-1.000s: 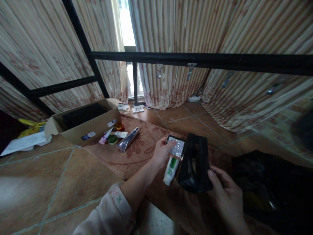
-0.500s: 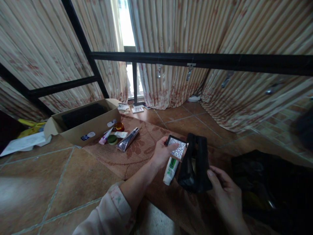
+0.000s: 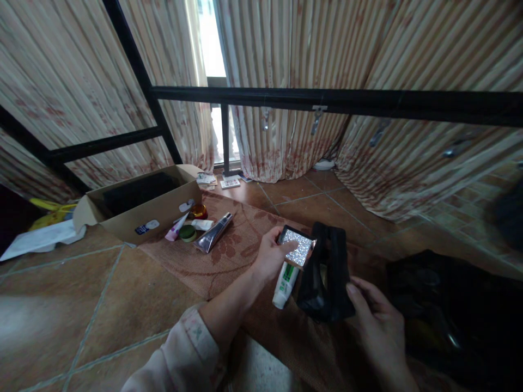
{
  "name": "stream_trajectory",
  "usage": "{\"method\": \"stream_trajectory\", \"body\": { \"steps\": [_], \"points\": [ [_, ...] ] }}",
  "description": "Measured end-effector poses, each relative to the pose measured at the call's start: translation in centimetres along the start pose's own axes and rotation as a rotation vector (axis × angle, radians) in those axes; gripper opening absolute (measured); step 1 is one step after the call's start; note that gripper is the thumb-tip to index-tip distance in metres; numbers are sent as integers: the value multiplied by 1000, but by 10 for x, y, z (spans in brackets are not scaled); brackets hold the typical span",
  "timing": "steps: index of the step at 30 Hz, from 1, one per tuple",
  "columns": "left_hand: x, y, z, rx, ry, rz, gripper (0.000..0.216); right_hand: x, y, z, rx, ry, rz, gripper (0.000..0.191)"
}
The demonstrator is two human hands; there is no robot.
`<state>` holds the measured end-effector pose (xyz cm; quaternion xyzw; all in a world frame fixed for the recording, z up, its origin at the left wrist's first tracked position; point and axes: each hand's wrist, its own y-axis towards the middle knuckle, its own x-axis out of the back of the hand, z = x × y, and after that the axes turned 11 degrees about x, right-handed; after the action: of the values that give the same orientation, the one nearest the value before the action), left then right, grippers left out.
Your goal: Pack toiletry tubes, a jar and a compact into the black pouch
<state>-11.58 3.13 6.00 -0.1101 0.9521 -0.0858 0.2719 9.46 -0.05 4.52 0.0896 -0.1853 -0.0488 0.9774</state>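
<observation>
My left hand [image 3: 272,255] grips a small flat case with a silver glitter face [image 3: 297,246], thumb on top, held just above the mat beside a black pouch [image 3: 324,279]. My right hand [image 3: 376,321] rests at the pouch's near right edge, its fingers curled against the black fabric. A white tube with a green label [image 3: 285,282] lies on the mat [image 3: 229,256] under the glitter case, touching the pouch's left side.
A cardboard box [image 3: 141,209] sits at the mat's far left corner. Beside it lie a silver tube [image 3: 214,232], a green lid [image 3: 188,232], an amber jar [image 3: 199,210] and a pink tube [image 3: 175,228]. A black bag [image 3: 449,316] fills the right. Black metal bars [image 3: 327,99] cross overhead.
The glitter case has tilted and shifted slightly toward the black pouch. My right hand has slid a little lower along the pouch's edge.
</observation>
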Motion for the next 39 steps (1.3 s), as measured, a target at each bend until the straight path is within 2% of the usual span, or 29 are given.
{"method": "stream_trajectory", "body": {
  "steps": [11,39],
  "points": [
    [0,1,3,75,-71,12,34,0,0,0,22,1,-4,46],
    [-2,-1,-1,42,-67,-101,27,1,0,0,21,-12,-2,46]
  ]
}}
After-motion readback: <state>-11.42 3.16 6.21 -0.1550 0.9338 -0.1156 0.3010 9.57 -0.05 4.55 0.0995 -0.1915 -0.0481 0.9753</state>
